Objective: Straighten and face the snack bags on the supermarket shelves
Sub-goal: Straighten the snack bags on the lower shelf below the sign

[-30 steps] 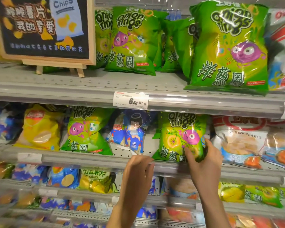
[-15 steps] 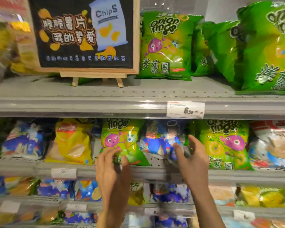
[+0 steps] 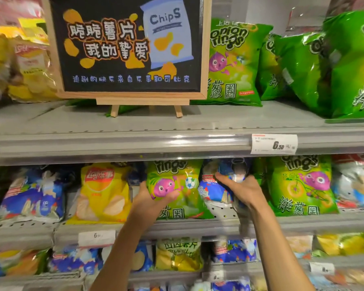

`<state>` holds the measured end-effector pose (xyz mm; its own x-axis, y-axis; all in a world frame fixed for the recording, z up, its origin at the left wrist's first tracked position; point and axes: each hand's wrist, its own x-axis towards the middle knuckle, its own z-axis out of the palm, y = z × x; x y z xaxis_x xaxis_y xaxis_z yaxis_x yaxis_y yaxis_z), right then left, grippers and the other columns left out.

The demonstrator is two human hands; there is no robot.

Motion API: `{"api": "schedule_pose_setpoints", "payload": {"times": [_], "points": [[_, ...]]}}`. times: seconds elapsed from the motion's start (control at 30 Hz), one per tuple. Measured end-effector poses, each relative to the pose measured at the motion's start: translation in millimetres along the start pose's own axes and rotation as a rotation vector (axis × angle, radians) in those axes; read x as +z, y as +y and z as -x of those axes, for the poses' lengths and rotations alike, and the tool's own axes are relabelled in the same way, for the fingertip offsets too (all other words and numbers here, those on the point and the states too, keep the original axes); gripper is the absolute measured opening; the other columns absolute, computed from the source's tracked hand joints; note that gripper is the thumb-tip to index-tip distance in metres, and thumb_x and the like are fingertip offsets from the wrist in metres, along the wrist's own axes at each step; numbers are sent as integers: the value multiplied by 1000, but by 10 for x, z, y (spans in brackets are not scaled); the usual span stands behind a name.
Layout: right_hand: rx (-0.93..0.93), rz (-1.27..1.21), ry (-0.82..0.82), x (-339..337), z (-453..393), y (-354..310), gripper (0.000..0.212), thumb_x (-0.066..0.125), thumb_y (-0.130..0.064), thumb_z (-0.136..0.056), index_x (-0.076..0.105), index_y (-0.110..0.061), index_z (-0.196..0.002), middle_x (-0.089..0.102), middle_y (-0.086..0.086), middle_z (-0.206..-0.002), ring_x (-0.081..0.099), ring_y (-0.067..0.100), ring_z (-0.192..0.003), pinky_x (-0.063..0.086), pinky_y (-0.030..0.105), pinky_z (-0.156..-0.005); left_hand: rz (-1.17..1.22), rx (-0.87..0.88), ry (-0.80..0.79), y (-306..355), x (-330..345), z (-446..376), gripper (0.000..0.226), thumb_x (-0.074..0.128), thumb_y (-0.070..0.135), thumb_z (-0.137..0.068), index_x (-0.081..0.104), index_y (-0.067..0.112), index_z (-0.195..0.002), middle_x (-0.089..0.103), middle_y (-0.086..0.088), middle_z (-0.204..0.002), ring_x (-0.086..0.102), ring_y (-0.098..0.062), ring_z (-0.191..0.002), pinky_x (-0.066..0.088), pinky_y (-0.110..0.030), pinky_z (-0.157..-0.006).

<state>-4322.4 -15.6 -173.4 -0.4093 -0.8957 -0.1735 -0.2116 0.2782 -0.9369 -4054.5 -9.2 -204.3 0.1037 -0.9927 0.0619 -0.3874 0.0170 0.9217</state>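
The green onion-ring bag (image 3: 178, 190) stands on the middle shelf (image 3: 303, 222), its lower left corner gripped by the left hand (image 3: 150, 199), thumb across the front. The right hand (image 3: 243, 189) seems curled round the blue bag (image 3: 215, 186) just beside it. Best to part them gently, squaring each label forward.

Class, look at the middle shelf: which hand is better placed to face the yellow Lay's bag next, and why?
Left. The left hand grips the green onion rings bag right beside the yellow Lay's bag. The right hand holds the blue bag farther right, so it would have to cross over.
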Motion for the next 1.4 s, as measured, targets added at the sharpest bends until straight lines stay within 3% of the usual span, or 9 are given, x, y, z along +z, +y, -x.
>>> {"api": "schedule_pose_setpoints", "payload": {"times": [0.07,0.13,0.23,0.33,0.5,0.67,1.0,1.17,1.4], "points": [[-9,-27,-16,-9,1,4,57,92,-40,-69,72,-2,-106,75,7,-87,63,1,-46,41,15,-37,108,44,-98,-8,6,-71,56,89,52,-62,70,26,-107,76,8,-96,72,-9,-90,58,-32,-81],[-12,-20,-39,-24,6,7,49,93,-33,-69,73,-4,-103,78,11,-96,70,6,-60,48,15,-44,167,119,-160,21,2,-65,42,89,41,-67,76,25,-103,78,4,-96,74,-13,-92,59,-30,-79],[-10,13,-24,-16,30,20,59,93,-36,-69,68,-4,-113,75,12,-107,73,21,-89,57,27,-66,221,156,-173,69,-18,-18,27,86,29,-75,77,24,-100,78,1,-95,74,-14,-91,55,-19,-72],[-39,84,7,-13,71,8,67,92,-45,-68,64,-7,-117,73,9,-112,68,21,-94,50,27,-70,211,177,-189,102,-33,27,20,83,26,-80,77,29,-98,78,1,-95,74,-14,-91,55,-17,-71],[-95,169,45,-23,151,-32,77,91,-50,-67,57,-7,-122,67,13,-122,65,30,-110,54,44,-95,193,101,-90,111,-57,110,34,87,43,-68,73,36,-99,77,8,-93,73,-6,-86,55,-17,-67],[-197,231,42,-140,253,-98,80,91,-54,-64,58,-13,-123,69,8,-120,65,31,-111,54,43,-94,222,18,-4,65,-131,76,71,90,46,-58,63,18,-117,74,-3,-105,71,-19,-98,57,-43,-89],[-241,122,55,-730,375,156,67,96,-43,-57,62,-20,-110,77,2,-98,72,23,-88,59,50,-87,310,43,-8,168,16,170,57,90,37,-52,66,21,-102,76,17,-86,71,0,-76,50,-9,-55],[-258,-10,139,-1127,484,374,64,95,-43,-54,66,-22,-107,78,-9,-93,74,14,-89,59,46,-89,342,68,-52,270,297,188,54,91,39,-52,63,29,-98,73,25,-85,69,7,-74,47,-4,-55],[-255,-107,151,-1682,630,756,74,94,-48,-51,70,-15,-112,79,-3,-100,76,19,-96,58,52,-92,389,100,-45,440,785,140,64,95,28,-53,65,24,-109,76,5,-97,74,-14,-88,58,-28,-74]]}}
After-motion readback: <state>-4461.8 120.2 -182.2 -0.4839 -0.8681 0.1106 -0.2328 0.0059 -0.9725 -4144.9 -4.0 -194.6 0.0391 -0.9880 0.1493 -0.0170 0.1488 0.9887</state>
